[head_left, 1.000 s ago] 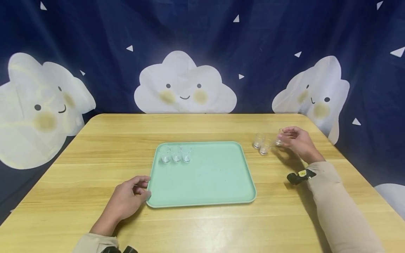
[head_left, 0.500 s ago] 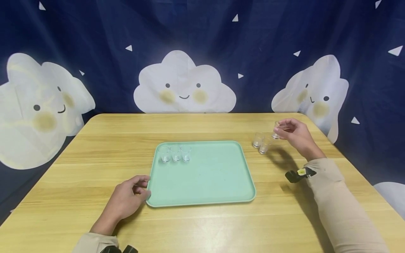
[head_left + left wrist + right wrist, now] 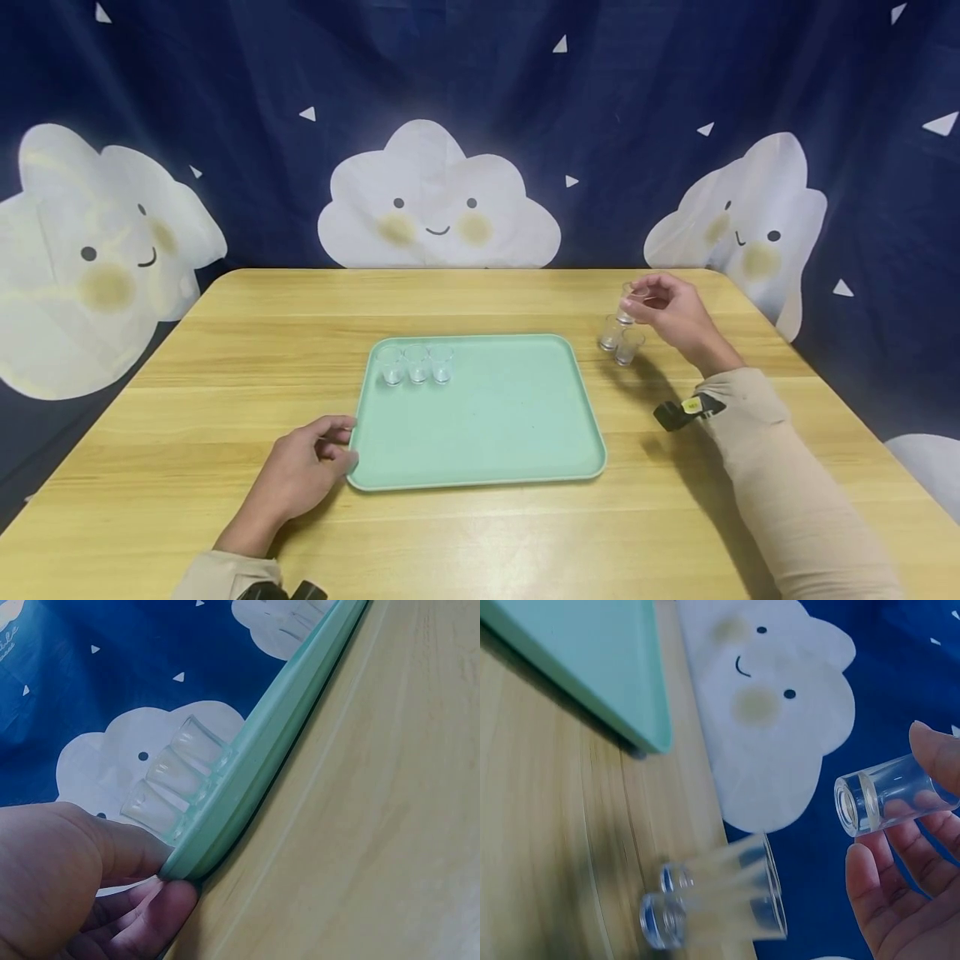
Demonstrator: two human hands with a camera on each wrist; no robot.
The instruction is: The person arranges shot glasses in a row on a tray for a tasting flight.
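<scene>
My right hand (image 3: 678, 321) holds a clear shot glass (image 3: 866, 802) between thumb and fingers, lifted above the table at the right. Just below it, two more shot glasses (image 3: 628, 348) stand upright close together on the wood. A mint-green tray (image 3: 487, 433) lies in the middle, with three shot glasses (image 3: 417, 368) in a row near its far left corner. At the tray's near left edge, my left hand (image 3: 300, 475) pinches the rim, the thumb over it and the fingers lower down in the left wrist view.
The wooden table (image 3: 480, 542) reaches back to a dark blue curtain (image 3: 480, 67) printed with smiling clouds. Both wrists carry small black cameras, and the right one (image 3: 678, 414) hangs low over the tabletop.
My right hand has raised its shot glass off the table and moved it leftward, over the two standing glasses. My left hand and the tray have stayed put.
</scene>
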